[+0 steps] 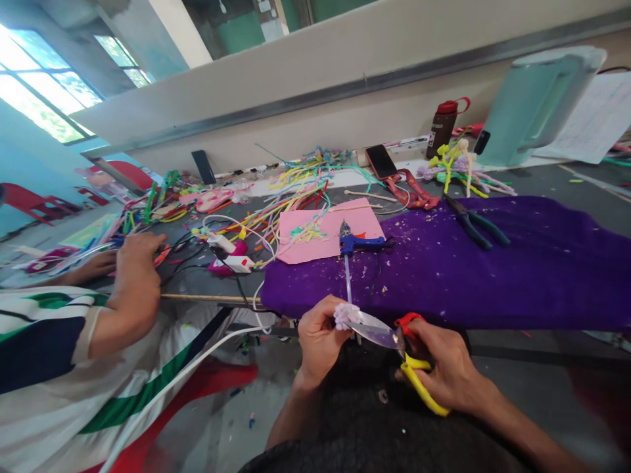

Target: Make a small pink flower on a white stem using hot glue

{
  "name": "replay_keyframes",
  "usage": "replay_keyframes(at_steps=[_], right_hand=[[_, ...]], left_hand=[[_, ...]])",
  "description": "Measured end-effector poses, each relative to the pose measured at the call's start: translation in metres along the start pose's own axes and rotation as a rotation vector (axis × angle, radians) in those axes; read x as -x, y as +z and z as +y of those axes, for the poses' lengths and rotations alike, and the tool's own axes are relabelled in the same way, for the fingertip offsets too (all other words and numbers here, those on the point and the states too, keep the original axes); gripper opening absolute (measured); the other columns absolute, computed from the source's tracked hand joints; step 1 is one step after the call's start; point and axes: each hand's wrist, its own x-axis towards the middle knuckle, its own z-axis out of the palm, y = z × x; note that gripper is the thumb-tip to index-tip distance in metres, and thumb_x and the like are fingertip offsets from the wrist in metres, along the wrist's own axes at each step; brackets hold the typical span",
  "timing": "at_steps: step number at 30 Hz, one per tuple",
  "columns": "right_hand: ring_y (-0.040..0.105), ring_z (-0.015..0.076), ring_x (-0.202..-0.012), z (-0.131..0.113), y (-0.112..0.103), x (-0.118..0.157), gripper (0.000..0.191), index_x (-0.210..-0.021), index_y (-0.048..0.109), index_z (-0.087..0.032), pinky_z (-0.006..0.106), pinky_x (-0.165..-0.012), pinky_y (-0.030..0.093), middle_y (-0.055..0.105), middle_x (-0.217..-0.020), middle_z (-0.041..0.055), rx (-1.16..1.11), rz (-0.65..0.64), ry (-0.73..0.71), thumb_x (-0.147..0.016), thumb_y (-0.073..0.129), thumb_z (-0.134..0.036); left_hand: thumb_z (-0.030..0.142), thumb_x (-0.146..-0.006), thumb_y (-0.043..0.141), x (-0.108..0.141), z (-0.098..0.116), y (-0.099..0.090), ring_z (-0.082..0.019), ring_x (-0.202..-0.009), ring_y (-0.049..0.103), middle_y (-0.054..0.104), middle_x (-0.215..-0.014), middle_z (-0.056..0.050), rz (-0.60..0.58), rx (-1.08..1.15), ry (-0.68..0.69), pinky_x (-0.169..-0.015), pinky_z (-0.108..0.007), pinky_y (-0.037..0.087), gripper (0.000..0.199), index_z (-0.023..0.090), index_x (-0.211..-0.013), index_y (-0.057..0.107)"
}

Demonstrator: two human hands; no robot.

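Note:
Near the table's front edge, my left hand (pixel 320 338) pinches a small pale lilac fluffy piece (pixel 347 316) between closed fingers. My right hand (pixel 446 364) holds scissors (pixel 382 335) with one red and one yellow handle. Their blades point left and touch the lilac piece. Just beyond, a blue glue gun (pixel 362 244) with a clear glue stick lies partly on a pink sheet (pixel 300 246). Under my hands is dark clothing.
A purple cloth (pixel 493 276) covers the table's right part, with pliers (pixel 476 223) on it. Behind are a phone (pixel 381 161), a bottle (pixel 442 128) and a teal jug (pixel 535 108). Left lie power sockets (pixel 231 265), colourful stems (pixel 266 217) and another person's arm (pixel 135 282).

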Motion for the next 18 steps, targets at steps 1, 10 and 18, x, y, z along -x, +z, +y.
replay_keyframes(at_steps=[1,10,18], right_hand=[[0.042,0.0107,-0.052,-0.0004,-0.0007,-0.0004,0.039,-0.092,0.049,-0.017,0.022,-0.051,0.033,0.048,-0.063,-0.0035,0.005,0.000,0.003,-0.065,0.069,-0.037],[0.046,0.0127,-0.057,0.0007,0.0019,0.0002,0.043,-0.096,0.050,-0.017,0.024,-0.054,0.035,0.052,-0.068,-0.0008,0.046,0.074,-0.005,-0.062,0.071,-0.034],[0.046,0.0131,-0.057,0.0009,0.0013,0.0008,0.042,-0.095,0.050,-0.017,0.024,-0.054,0.035,0.051,-0.067,-0.0014,0.050,0.040,0.027,-0.063,0.070,-0.035]], left_hand=[[0.022,-0.067,0.072,-0.0001,0.0003,-0.0004,-0.012,-0.060,0.055,0.063,-0.069,-0.001,-0.004,-0.009,-0.004,-0.055,-0.020,0.041,0.012,0.016,-0.074,0.064],[0.025,-0.069,0.070,-0.0011,0.0036,-0.0016,-0.012,-0.059,0.054,0.061,-0.068,-0.001,0.001,-0.059,0.001,-0.056,-0.021,0.042,0.012,0.016,-0.073,0.064],[0.033,-0.070,0.069,-0.0016,0.0051,-0.0024,-0.012,-0.061,0.055,0.061,-0.069,-0.001,-0.054,-0.047,0.029,-0.058,-0.022,0.043,0.018,0.017,-0.073,0.063]])
